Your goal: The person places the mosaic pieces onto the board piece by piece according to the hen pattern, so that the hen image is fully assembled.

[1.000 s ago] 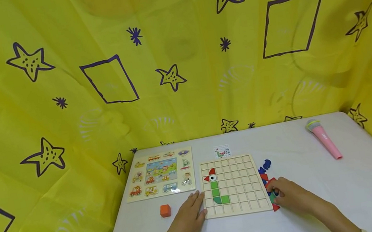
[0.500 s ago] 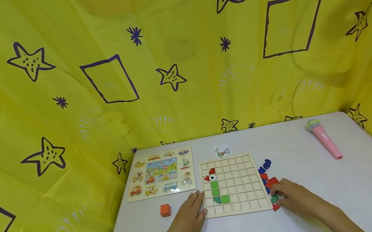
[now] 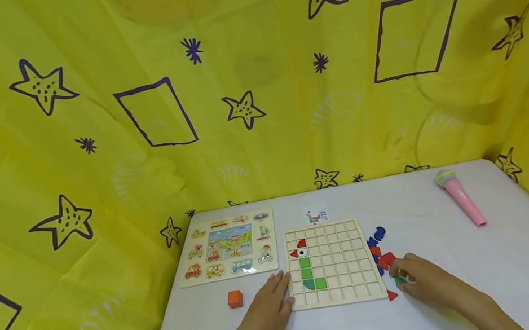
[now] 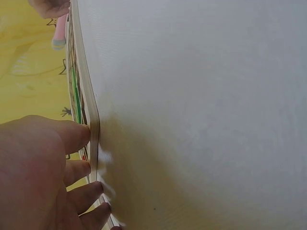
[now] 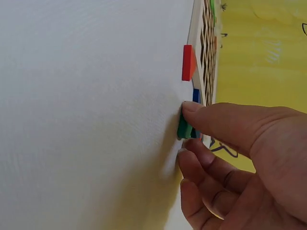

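Note:
My left hand (image 3: 265, 312) rests against the left edge of a wooden grid board (image 3: 350, 292), its fingers fairly straight along the rim in the left wrist view. On the board, red, white and green pieces form a bird's head, neck and corner. Right of the board, my right hand (image 3: 428, 280) pinches a small green block (image 5: 186, 125) between thumb and fingertips, low over the tablecloth. Just beyond the fingers lie red blocks (image 3: 388, 259) and blue pieces (image 3: 379, 233). A red triangle block (image 3: 392, 295) sits by the board's near right corner.
A picture card (image 3: 316, 215) lies behind the board. To the left are a vehicle puzzle (image 3: 271, 264) and an orange cube (image 3: 235, 299). A pink toy microphone (image 3: 466, 203) lies at the back right. Yellow patterned cloth (image 3: 283, 151) hangs behind the table.
My right hand has shifted slightly right with the green block, away from the board's edge. A red block it was touching now lies free beyond the fingers. My left hand stays put.

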{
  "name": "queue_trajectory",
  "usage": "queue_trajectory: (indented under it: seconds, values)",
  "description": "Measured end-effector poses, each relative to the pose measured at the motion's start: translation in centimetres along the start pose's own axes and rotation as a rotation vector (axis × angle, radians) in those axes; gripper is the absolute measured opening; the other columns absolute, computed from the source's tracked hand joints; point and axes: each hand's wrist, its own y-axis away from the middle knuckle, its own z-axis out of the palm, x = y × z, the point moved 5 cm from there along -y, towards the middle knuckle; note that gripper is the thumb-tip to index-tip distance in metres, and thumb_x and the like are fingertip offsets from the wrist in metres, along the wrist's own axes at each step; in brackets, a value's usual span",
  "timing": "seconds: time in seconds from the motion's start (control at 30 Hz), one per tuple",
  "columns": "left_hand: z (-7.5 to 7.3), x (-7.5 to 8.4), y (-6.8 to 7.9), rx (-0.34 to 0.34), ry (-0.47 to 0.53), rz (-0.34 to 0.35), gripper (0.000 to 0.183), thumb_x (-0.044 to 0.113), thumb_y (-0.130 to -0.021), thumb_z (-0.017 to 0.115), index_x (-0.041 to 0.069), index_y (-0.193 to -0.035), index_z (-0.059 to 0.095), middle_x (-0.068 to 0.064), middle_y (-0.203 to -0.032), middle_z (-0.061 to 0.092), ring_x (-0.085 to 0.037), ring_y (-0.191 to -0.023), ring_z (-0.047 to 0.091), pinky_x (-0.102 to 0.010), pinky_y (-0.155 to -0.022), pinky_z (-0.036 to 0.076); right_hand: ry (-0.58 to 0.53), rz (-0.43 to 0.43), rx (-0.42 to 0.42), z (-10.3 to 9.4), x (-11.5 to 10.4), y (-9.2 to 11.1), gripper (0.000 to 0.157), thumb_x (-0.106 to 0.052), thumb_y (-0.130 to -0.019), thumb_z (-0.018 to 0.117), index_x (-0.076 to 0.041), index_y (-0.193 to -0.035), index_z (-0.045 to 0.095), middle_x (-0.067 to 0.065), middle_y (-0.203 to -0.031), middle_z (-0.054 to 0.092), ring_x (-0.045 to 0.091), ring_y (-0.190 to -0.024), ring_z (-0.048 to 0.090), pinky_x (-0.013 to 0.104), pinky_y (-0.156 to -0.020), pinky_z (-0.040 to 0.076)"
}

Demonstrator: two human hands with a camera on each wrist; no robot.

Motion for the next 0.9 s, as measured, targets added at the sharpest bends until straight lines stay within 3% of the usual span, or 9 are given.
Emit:
queue_trajectory:
  seconds: [0.13,0.27,0.47,0.57,0.7,0.9]
  values:
    - [-0.2,0.06,-0.04,0.002,0.004,0.0,0.061,0.037,-0.109,0.056,0.019,-0.165,0.04,-0.004,-0.17,0.039,-0.032,-0.156,0.037,-0.053,-0.125,0.037,0.024,0.023,0.017,0.02,0.02,-0.26,0.02,-0.016,-0.09,0.083,-0.016,-0.102,0.068,-0.002,-0.095,0.058,0.016,-0.089,0.057,0.037,-0.081,0.058]
    - [-0.16,0.06,-0.05,-0.006,0.012,-0.005,0.061,0.037,-0.109,0.057,0.019,-0.165,0.04,-0.004,-0.17,0.038,-0.032,-0.157,0.036,-0.054,-0.125,0.037,0.037,0.042,0.036,-0.2,0.23,-0.17,0.027,-0.023,-0.087,0.087,-0.013,-0.101,0.067,0.0,-0.098,0.059,0.017,-0.09,0.058,0.043,-0.086,0.059]
    - [-0.04,-0.05,-0.05,-0.008,0.004,-0.004,0.061,0.038,-0.109,0.056,0.019,-0.165,0.04,-0.004,-0.17,0.038,-0.032,-0.157,0.036,-0.053,-0.125,0.037,0.049,-0.061,0.022,-0.12,0.1,0.25,0.026,-0.013,-0.084,0.088,-0.015,-0.103,0.071,-0.001,-0.11,0.064,0.02,-0.102,0.059,0.05,-0.096,0.058]
    - [-0.01,-0.04,-0.07,-0.006,0.002,-0.004,0.061,0.037,-0.109,0.057,0.019,-0.165,0.04,-0.004,-0.17,0.038,-0.032,-0.157,0.036,-0.053,-0.125,0.037,0.058,-0.075,0.023,0.04,0.12,0.35,0.023,-0.013,-0.084,0.087,-0.017,-0.1,0.071,-0.004,-0.107,0.063,0.018,-0.099,0.057,0.046,-0.095,0.059]
    - [0.0,0.01,-0.05,-0.009,0.003,-0.007,0.062,0.038,-0.108,0.057,0.019,-0.165,0.04,-0.004,-0.17,0.038,-0.032,-0.157,0.036,-0.053,-0.125,0.037,0.041,-0.011,0.017,0.43,0.36,0.13,0.022,-0.015,-0.086,0.087,-0.018,-0.101,0.072,-0.004,-0.1,0.061,0.015,-0.094,0.056,0.041,-0.092,0.061]
    - [-0.09,0.08,-0.04,-0.005,0.005,-0.005,0.062,0.038,-0.108,0.057,0.019,-0.165,0.04,-0.004,-0.17,0.038,-0.032,-0.157,0.036,-0.054,-0.125,0.037,0.043,-0.019,0.054,0.72,0.0,-0.09,0.02,-0.014,-0.088,0.085,-0.015,-0.104,0.072,-0.001,-0.101,0.061,0.015,-0.094,0.058,0.042,-0.091,0.061]
